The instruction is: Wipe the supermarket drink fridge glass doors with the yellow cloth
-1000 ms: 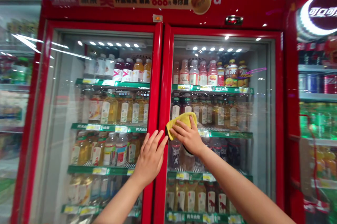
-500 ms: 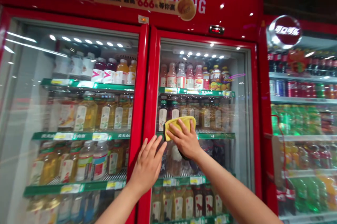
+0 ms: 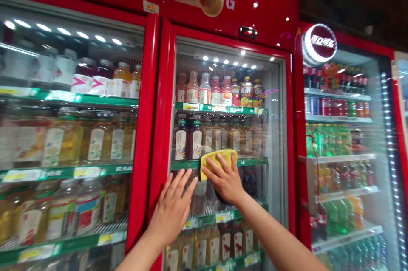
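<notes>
My right hand [image 3: 225,177] presses a yellow cloth [image 3: 227,154] with a dark edge against the glass of a red-framed drinks fridge door [image 3: 277,135]. Its fingers are spread over the cloth, just in front of a green shelf strip. To the left, my left hand [image 3: 174,201] is open, fingers stretched upward and palm toward the door near its red frame [image 3: 163,101]. Whether that palm touches the glass cannot be seen. Behind the glass, bottles [image 3: 196,137] stand in rows on the shelves, partly hidden by my hands.
A second fridge door [image 3: 151,71] with bottled drinks behind it is on the left. At the right stands another red cooler [image 3: 338,158] with several shelves of bottles and cans, under a round lit sign [image 3: 319,43]. A small display [image 3: 247,32] sits above the middle door.
The view has turned right, so the fridges appear farther left. Relative to the door, the cloth under my right hand has slid right and slightly down. My left hand has also shifted right.
</notes>
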{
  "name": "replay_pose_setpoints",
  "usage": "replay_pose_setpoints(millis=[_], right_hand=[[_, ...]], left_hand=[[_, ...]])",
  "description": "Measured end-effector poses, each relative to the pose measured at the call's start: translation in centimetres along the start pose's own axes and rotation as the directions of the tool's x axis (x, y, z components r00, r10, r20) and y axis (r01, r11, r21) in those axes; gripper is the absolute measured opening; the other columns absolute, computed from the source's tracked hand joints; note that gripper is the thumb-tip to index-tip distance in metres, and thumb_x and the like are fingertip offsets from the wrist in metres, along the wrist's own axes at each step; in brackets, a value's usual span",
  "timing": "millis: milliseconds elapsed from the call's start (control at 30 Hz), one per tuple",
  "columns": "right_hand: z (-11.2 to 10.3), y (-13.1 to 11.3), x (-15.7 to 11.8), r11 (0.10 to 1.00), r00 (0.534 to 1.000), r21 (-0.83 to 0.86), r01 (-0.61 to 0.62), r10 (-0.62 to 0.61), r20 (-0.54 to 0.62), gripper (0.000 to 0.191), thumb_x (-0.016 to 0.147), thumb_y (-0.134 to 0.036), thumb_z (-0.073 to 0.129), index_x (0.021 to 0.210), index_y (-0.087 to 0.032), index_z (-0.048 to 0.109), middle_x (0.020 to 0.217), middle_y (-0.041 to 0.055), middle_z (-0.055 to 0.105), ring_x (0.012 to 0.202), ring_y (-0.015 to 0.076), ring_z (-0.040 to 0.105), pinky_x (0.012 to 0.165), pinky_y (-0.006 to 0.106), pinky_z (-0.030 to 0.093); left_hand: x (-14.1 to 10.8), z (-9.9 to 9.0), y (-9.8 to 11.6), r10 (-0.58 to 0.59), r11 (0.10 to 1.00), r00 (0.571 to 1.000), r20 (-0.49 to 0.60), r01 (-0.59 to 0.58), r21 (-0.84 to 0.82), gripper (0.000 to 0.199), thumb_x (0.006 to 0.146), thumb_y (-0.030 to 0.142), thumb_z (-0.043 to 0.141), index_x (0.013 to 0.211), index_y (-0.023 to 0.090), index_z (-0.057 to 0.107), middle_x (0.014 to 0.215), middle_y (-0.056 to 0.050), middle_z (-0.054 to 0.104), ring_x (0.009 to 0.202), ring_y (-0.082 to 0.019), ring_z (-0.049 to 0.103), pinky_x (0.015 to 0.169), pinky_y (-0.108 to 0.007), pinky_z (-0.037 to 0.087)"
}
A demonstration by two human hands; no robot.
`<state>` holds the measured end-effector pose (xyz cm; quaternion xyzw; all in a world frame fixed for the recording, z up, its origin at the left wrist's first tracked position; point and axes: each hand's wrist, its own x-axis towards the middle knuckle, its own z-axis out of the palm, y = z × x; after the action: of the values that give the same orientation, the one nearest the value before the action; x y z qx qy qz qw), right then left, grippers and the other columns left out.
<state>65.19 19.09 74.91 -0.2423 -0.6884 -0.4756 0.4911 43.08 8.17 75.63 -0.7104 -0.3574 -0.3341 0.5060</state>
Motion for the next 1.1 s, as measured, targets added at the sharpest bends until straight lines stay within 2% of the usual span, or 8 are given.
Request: replay_pose_setpoints(millis=[133, 267, 367, 500, 633, 767, 900, 1100], right_hand=[[-1.0, 5.5, 1.6, 0.977, 0.977, -0.014, -0.215, 0.214, -0.009, 0.054, 0.096, -0.025, 0.056, 0.148, -0.037, 0.051, 0.153, 0.0030, 0.054, 0.152, 0.0330, 0.031, 0.123, 0.069, 0.014], [-0.8, 5.5, -3.4, 0.902, 0.891, 0.033, -0.431, 0.431, -0.144, 0.060, 0.095, -0.017, 0.048, 0.153, -0.033, 0.045, 0.154, 0.0106, 0.050, 0.154, 0.0366, 0.025, 0.118, 0.076, 0.017], [-0.3, 3.8, -5.8, 0.943, 0.935, 0.024, -0.333, 0.334, -0.117, 0.056, 0.094, -0.017, 0.050, 0.148, -0.034, 0.051, 0.151, 0.0095, 0.054, 0.153, 0.0349, 0.027, 0.122, 0.073, 0.012], [-1.0, 6.7, -2.3, 0.991, 0.991, 0.005, -0.132, 0.132, -0.008, 0.049, 0.094, -0.023, 0.057, 0.140, -0.040, 0.058, 0.148, 0.0004, 0.059, 0.149, 0.0294, 0.036, 0.126, 0.065, 0.010], [-2.2, 12.9, -1.0, 0.944, 0.942, 0.003, -0.330, 0.329, -0.073, 0.051, 0.095, -0.019, 0.051, 0.144, -0.034, 0.055, 0.152, 0.0047, 0.054, 0.151, 0.0314, 0.032, 0.123, 0.068, 0.017], [-2.1, 13.1, -7.4, 0.862, 0.851, -0.008, -0.507, 0.499, -0.163, 0.056, 0.095, -0.015, 0.047, 0.149, -0.030, 0.049, 0.155, 0.0116, 0.048, 0.153, 0.0352, 0.026, 0.119, 0.074, 0.019], [-2.0, 10.9, -10.6, 0.940, 0.939, -0.018, -0.342, 0.340, -0.047, 0.055, 0.094, -0.016, 0.053, 0.146, -0.034, 0.053, 0.153, 0.0076, 0.052, 0.153, 0.0333, 0.027, 0.123, 0.070, 0.014], [-3.2, 16.3, -7.8, 0.931, 0.931, -0.037, -0.363, 0.364, 0.024, 0.052, 0.095, -0.020, 0.056, 0.145, -0.034, 0.054, 0.156, 0.0040, 0.050, 0.153, 0.0311, 0.028, 0.124, 0.064, 0.016]], left_hand=[[1.3, 1.3, 1.8, 0.036, 0.999, 0.999, 0.003, -0.036, -0.014, 0.056, 0.093, 0.026, 0.056, 0.148, 0.025, 0.049, 0.159, -0.006, 0.045, 0.153, -0.024, 0.031, 0.131, -0.044, 0.016], [0.8, 1.7, 2.6, 0.025, 0.999, 1.000, -0.013, -0.026, -0.033, 0.054, 0.094, 0.026, 0.054, 0.148, 0.025, 0.049, 0.159, -0.006, 0.045, 0.153, -0.023, 0.031, 0.131, -0.043, 0.014], [1.2, 2.3, 3.3, 0.021, 0.999, 0.999, -0.027, -0.022, -0.042, 0.055, 0.093, 0.025, 0.053, 0.149, 0.026, 0.049, 0.158, -0.005, 0.047, 0.152, -0.022, 0.032, 0.131, -0.042, 0.014], [4.0, 3.8, 5.2, 0.047, 0.998, 0.998, -0.040, -0.049, -0.043, 0.055, 0.093, 0.026, 0.054, 0.148, 0.025, 0.050, 0.158, -0.006, 0.047, 0.153, -0.024, 0.032, 0.131, -0.044, 0.014], [5.9, 5.0, 7.0, 0.094, 0.995, 0.995, -0.033, -0.095, -0.032, 0.057, 0.092, 0.025, 0.056, 0.149, 0.025, 0.049, 0.159, -0.005, 0.045, 0.153, -0.024, 0.031, 0.131, -0.044, 0.012], [5.5, 5.6, 7.7, 0.065, 0.996, 0.997, -0.033, -0.067, -0.061, 0.056, 0.093, 0.026, 0.055, 0.149, 0.025, 0.048, 0.159, -0.007, 0.046, 0.153, -0.024, 0.031, 0.131, -0.044, 0.013], [6.1, 6.7, 8.6, 0.075, 0.993, 0.997, -0.035, -0.078, -0.088, 0.055, 0.094, 0.026, 0.055, 0.148, 0.024, 0.049, 0.158, -0.008, 0.046, 0.153, -0.025, 0.030, 0.131, -0.045, 0.013], [8.8, 8.8, 11.4, 0.120, 0.988, 0.992, -0.033, -0.123, -0.095, 0.056, 0.092, 0.028, 0.057, 0.147, 0.023, 0.050, 0.159, -0.009, 0.045, 0.153, -0.027, 0.030, 0.131, -0.046, 0.012]])
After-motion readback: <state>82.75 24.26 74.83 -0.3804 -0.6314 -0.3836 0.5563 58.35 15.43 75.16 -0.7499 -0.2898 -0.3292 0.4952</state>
